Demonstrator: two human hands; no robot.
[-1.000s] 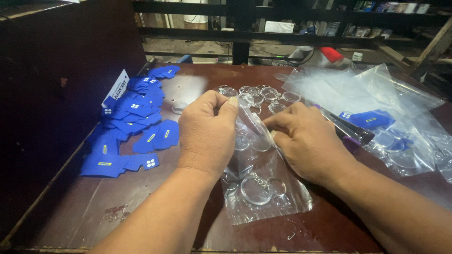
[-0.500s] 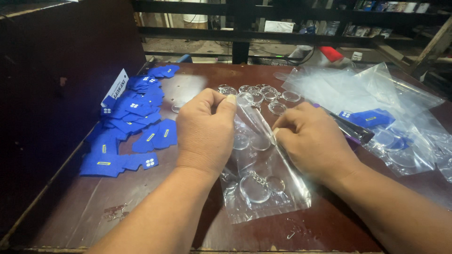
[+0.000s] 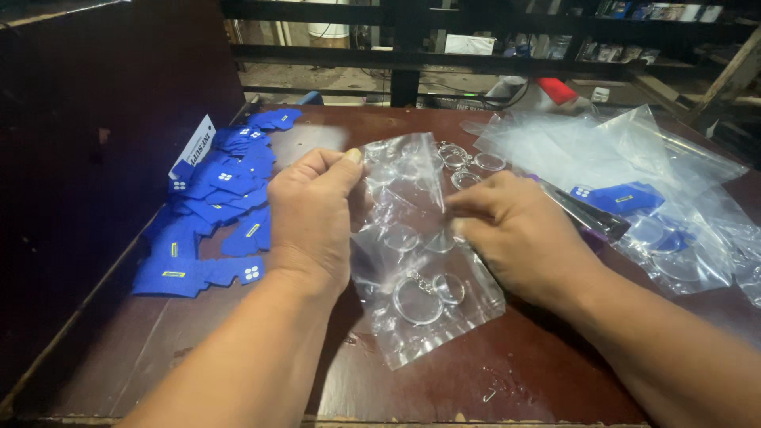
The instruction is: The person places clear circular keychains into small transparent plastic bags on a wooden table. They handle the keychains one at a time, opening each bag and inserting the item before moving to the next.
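The person leans over a dark red-brown table [image 3: 444,388] with both hands on a small clear plastic bag [image 3: 420,261] that lies near the middle of it, its top lifted off the surface. The left hand [image 3: 313,218] pinches the bag's upper edge between thumb and forefinger, the other fingers curled in. The right hand [image 3: 515,234] presses its bunched fingers against the bag's right side, seemingly pinching the film, though the fingertips are partly hidden. Inside, toward the near end, sit clear round discs with a key ring [image 3: 420,295]. It looks like the bagging step, with the mouth being handled; closing it would call for a steady pinch along the top. To the left lies a heap of blue tags [image 3: 214,214]; more clear discs [image 3: 464,162] lie farther off, and larger plastic bags [image 3: 634,182] to the right.
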